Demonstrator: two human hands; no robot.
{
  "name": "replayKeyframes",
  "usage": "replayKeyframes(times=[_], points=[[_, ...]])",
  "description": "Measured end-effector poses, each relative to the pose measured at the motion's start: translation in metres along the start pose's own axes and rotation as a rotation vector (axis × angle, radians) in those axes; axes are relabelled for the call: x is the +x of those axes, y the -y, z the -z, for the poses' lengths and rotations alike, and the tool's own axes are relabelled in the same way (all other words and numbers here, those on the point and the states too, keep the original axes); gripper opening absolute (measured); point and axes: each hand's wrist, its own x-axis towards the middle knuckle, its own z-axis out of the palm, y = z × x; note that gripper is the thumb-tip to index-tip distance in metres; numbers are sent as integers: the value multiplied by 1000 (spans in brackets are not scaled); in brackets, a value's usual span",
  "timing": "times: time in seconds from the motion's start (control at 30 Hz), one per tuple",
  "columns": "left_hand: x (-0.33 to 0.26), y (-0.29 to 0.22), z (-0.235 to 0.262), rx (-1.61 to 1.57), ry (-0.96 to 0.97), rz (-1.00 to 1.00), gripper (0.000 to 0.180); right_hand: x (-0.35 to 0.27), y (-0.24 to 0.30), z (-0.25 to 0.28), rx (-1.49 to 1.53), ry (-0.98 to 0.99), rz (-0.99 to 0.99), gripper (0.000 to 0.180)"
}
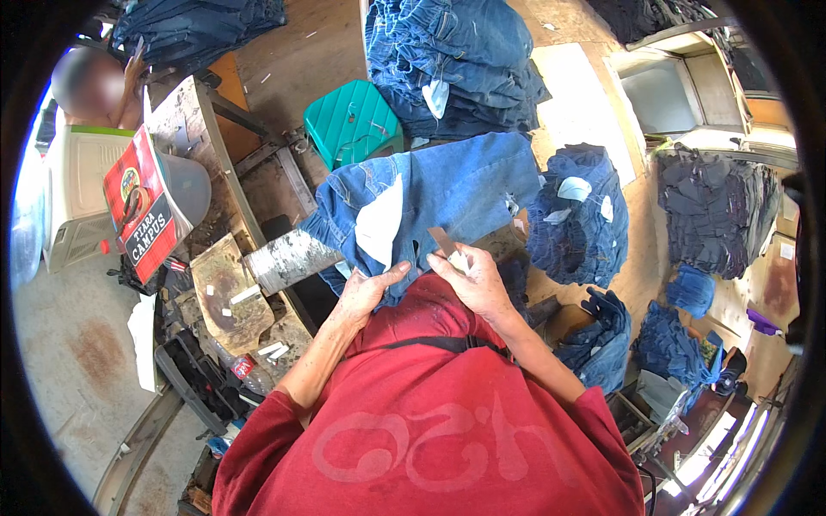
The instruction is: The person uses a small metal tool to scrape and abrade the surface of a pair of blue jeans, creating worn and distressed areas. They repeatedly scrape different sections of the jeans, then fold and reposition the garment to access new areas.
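Note:
A pair of blue jeans (469, 185) is spread over a narrow beam (288, 260) in front of me, with a white pocket lining (379, 222) turned out on top. My left hand (368, 288) is closed on the near edge of the jeans, thumb pressed over the cloth. Close by on the right, my right hand (475, 279) pinches a small flat brown strip (442, 241) with a pale part beside the fingers. The strip points up and left over the jeans; its exact kind does not show.
A green plastic stool (351, 125) stands beyond the jeans. Stacks of blue jeans (456, 64) and dark garments (718, 215) lie around. At left are a worn board (225, 288) with white pieces, a bottle (249, 371) and a red bag (146, 206). A person (99, 90) is at far left.

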Motion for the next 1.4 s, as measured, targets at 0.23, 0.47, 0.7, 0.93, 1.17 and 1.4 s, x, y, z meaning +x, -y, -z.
replayKeyframes(times=[0.23, 0.47, 0.7, 0.93, 1.17, 1.4], points=[[6, 10, -2, 30, 7, -28, 52, -9, -3, -15, -26, -18, -77, 28], [3, 14, 7, -18, 17, -23, 49, -7, -16, -17, 123, -13, -149, 27], [3, 10, 25, -13, 187, -45, 53, -19, 11, 18, -191, -113, -36, 28], [-3, -11, 46, 327, 112, -135, 84, -15, 50, 18, -697, -154, 294, 31], [-1, -5, 49, -31, 301, 66, 60, -15, 62, 3, -742, -137, 434, 32], [-4, -18, 47, 196, 240, -48, 65, -27, 63, 15, -733, -220, 397, 28]])
